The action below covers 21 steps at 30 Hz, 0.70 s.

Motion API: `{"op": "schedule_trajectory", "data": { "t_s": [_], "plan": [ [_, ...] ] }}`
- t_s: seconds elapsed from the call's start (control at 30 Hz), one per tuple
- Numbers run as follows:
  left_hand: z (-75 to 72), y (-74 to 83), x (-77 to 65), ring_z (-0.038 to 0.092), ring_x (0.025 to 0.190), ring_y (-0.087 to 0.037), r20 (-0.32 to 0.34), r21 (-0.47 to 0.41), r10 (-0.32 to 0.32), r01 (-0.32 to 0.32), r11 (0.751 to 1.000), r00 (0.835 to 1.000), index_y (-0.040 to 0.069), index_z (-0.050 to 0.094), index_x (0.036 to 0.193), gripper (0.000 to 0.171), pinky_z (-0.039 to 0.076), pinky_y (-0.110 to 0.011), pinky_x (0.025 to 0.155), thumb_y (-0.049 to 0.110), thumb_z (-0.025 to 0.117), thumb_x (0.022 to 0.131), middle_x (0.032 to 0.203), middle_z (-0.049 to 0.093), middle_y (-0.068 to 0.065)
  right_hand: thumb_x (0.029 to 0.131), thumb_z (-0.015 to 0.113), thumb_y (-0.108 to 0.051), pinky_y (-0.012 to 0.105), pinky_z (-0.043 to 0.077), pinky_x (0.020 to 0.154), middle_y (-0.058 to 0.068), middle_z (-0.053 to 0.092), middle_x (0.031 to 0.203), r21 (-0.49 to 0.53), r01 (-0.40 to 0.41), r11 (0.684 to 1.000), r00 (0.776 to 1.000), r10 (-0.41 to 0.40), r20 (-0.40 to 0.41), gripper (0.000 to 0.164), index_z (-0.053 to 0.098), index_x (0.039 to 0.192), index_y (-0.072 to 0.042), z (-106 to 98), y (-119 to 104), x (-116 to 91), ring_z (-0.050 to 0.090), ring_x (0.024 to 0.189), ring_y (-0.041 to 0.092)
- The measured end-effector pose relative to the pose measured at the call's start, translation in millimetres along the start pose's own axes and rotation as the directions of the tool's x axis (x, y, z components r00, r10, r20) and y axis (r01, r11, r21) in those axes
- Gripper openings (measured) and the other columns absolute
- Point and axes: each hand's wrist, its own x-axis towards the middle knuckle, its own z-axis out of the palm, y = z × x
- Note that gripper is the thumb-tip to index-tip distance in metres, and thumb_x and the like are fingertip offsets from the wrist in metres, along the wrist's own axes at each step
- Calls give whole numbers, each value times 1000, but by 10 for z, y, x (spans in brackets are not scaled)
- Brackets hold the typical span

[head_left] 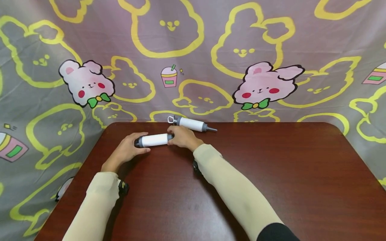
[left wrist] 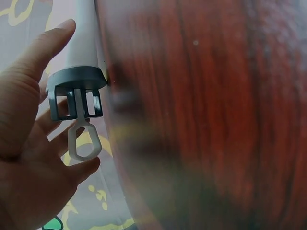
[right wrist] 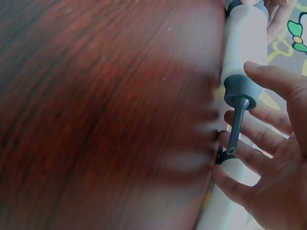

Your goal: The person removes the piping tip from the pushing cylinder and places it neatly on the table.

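Note:
A syringe-like tool with a white barrel (head_left: pixel 155 140) and grey ends lies sideways between both hands, close over the brown table. My left hand (head_left: pixel 129 147) is around its rear end, thumb at the near side and fingers at the far side. The left wrist view shows a slotted dark collar (left wrist: pixel 77 79) there and a pale ring handle (left wrist: pixel 85 140). My right hand (head_left: pixel 182 136) holds the front end, its thumb on the barrel by the grey cap. A thin dark nozzle (right wrist: pixel 237 125) passes in front of the spread lower fingers.
A second syringe-like tool (head_left: pixel 193 124) of the same kind lies at the table's back edge, just behind my right hand, its nozzle pointing right. The brown table (head_left: pixel 271 174) ends against a patterned cloth (head_left: pixel 208 67) hanging behind it and at the left.

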Motion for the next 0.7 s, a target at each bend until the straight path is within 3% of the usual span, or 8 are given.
{"op": "schedule_trajectory", "data": {
  "t_s": [0.3, 0.7],
  "plan": [
    [14, -26, 24, 51, 134, -44, 29, 14, -39, 39, 999, 999, 7, 53, 152, 72, 37, -64, 115, 23, 86, 89, 154, 51, -26, 93, 80, -30, 43, 52, 104, 0, 71, 137, -37, 9, 999, 1000, -9, 10, 49, 66, 139, -18, 26, -4, 24, 65, 128, 20],
    [16, -9, 58, 56, 127, -42, 15, -1, -14, 14, 1000, 1000, 9, 63, 143, 56, 41, -62, 109, 16, 82, 91, 146, 58, -24, 95, 78, -27, 46, 53, 101, -3, 72, 135, -35, 28, 999, 1000, -28, -1, 41, 70, 135, -20, 50, 4, 29, 66, 125, 21]
  ]
}}
